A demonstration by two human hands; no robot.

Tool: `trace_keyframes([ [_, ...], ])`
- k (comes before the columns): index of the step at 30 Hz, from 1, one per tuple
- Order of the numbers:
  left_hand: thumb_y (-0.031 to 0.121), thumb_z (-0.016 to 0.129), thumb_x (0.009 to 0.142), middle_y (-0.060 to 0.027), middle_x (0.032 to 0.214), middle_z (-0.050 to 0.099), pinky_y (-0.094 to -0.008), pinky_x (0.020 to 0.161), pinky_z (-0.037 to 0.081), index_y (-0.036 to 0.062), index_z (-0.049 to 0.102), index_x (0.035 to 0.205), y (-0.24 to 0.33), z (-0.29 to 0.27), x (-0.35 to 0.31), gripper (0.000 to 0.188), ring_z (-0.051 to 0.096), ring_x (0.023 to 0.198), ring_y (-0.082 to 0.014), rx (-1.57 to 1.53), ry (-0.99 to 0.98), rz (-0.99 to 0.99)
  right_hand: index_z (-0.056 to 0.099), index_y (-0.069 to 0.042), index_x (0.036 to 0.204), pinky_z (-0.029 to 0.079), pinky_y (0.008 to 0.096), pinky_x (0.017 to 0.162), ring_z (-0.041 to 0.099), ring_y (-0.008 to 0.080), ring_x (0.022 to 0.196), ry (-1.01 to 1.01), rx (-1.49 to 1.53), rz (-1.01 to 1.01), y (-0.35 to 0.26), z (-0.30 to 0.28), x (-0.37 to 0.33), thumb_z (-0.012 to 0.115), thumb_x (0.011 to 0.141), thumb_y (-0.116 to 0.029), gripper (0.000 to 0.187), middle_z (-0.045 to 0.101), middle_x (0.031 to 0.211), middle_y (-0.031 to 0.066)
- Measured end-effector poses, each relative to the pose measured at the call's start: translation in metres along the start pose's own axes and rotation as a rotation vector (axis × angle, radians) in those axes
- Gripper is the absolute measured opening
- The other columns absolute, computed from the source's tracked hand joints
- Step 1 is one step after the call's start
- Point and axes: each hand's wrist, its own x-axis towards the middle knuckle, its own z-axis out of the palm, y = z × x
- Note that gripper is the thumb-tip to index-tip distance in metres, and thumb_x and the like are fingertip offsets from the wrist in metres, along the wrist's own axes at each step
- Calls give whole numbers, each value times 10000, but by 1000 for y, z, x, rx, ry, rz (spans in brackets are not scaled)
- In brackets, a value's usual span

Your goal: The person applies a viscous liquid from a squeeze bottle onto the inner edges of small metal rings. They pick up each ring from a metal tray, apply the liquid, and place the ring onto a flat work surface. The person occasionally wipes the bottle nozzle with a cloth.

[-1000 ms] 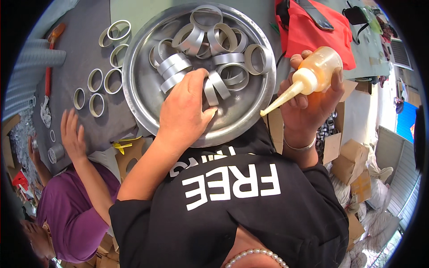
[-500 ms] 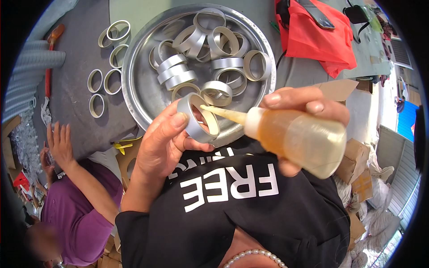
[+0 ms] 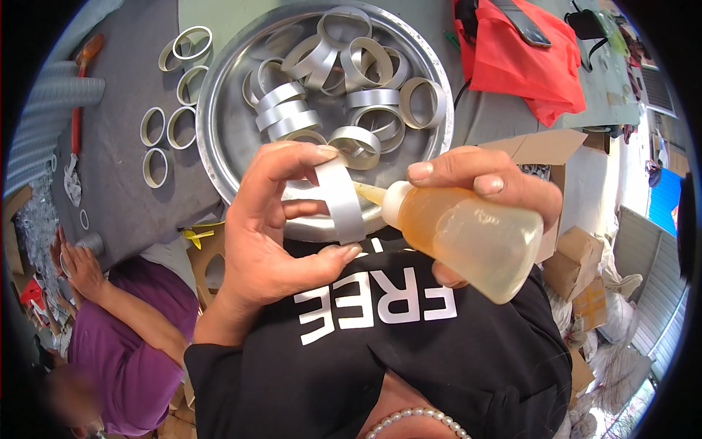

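My left hand grips a silver ring by its edges, thumb below and fingers above, over the near rim of a round metal tray. In my right hand is a squeeze bottle of clear plastic, partly filled with amber liquid, tilted with its nozzle pointing left. The nozzle's tip is hidden behind the ring's right edge, so I cannot tell whether it touches the inside. Several more silver rings lie in a loose heap in the tray, some upright and some on their sides.
More rings stand on the grey cloth left of the tray. A red bag with a phone on it lies at the far right. At the left, a co-worker in a purple shirt handles rings.
My left hand has turned the ring so its outer face shows, and its fingers have shifted to the edges. The bottle has moved slightly left. The co-worker's hands have come together lower down.
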Motion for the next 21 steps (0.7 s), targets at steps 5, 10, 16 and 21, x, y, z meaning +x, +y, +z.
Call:
trace_keyframes([
  [5, -53, 771, 550, -101, 1162, 520, -280, 800, 549, 58, 641, 1152, 2, 1, 4, 626, 589, 1031, -206, 226, 0, 250, 325, -16, 1307, 581, 384, 778, 660, 334, 939, 117, 130, 102, 6, 1, -3, 830, 758, -224, 774, 571, 1095, 307],
  [10, -106, 732, 523, -99, 1130, 549, -308, 768, 507, 78, 702, 1063, 6, 2, 4, 572, 586, 996, -217, 402, -44, 374, 405, 18, 1134, 568, 345, 660, 676, 283, 796, 456, 207, 227, 19, 16, 3, 781, 735, -396, 687, 616, 897, 229],
  [16, -118, 737, 524, -109, 1141, 549, -342, 775, 520, 120, 705, 1021, -7, 1, 7, 552, 586, 975, -255, 508, -81, 577, 444, 45, 1146, 529, 296, 635, 630, 225, 751, 432, 444, 446, 27, 12, 5, 602, 812, -437, 608, 597, 869, 188],
  [21, -99, 767, 569, -138, 1154, 540, -372, 824, 535, 72, 681, 1039, 1, 3, 6, 507, 587, 1044, -280, 429, -57, 536, 454, 30, 1195, 502, 215, 377, 595, 126, 521, 535, 1133, 665, 30, 19, 5, 514, 949, -453, 546, 612, 987, 229],
])
